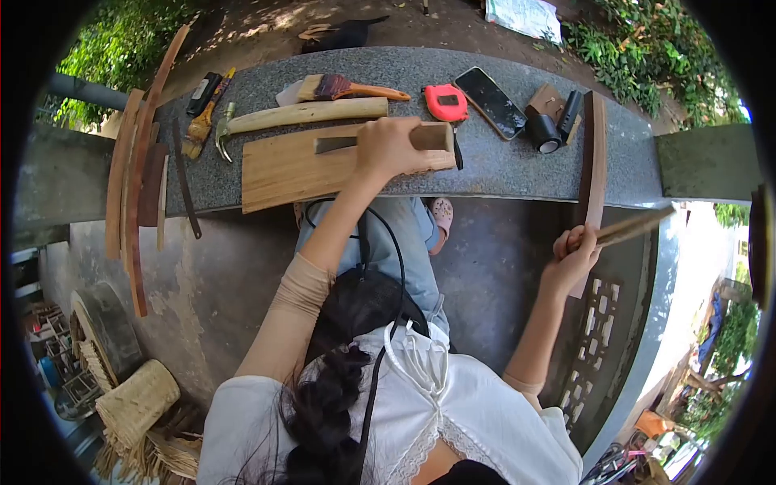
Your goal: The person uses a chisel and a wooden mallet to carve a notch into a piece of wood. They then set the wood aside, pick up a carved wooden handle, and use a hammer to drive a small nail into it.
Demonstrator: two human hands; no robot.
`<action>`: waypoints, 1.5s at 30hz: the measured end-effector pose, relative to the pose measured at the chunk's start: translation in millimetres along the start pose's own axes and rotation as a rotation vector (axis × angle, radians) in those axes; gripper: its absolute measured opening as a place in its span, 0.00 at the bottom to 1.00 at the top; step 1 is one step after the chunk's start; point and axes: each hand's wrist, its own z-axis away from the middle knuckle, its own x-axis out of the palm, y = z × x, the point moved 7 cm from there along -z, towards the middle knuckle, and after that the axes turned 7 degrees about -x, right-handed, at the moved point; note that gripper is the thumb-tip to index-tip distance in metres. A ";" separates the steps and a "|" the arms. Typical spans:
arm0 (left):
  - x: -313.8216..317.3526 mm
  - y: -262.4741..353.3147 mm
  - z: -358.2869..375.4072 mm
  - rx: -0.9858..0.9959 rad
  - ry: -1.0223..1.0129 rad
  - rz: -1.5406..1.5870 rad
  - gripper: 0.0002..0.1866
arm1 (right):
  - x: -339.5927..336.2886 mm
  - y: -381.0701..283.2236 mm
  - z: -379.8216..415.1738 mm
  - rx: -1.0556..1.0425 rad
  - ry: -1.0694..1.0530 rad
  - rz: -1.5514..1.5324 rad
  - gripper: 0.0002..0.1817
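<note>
My left hand (391, 149) is closed over a wooden block (439, 137) on the stone bench, its fingers and thumb hiding the block's middle. Beneath and to the left of the block lies a flat wooden board (279, 174). Out to the right, past the bench's front edge, my right hand (575, 252) is wrapped around a short wooden strip (637, 225) that points up and to the right. Right behind this hand, a long dark wooden strip (595, 145) lies across the bench and hangs over its edge.
Behind the board lie a claw hammer (303, 115) and a paintbrush (347, 89). A red tape measure (445, 103), a phone (491, 101) and a black roll of tape (543, 133) are farther right. Another brush (200, 129) and several wooden strips (137, 186) occupy the left end.
</note>
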 end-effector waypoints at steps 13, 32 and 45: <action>-63.1 -83.4 11.2 -0.130 0.228 -0.106 0.16 | 100.4 72.9 99.3 0.033 -0.033 -0.120 0.13; -101.3 -100.8 24.4 -0.124 0.397 -0.159 0.12 | 68.1 83.9 107.8 0.311 -0.534 0.272 0.09; 144.1 142.0 10.7 0.404 -0.184 0.040 0.08 | -101.7 0.0 22.5 0.086 0.022 0.299 0.13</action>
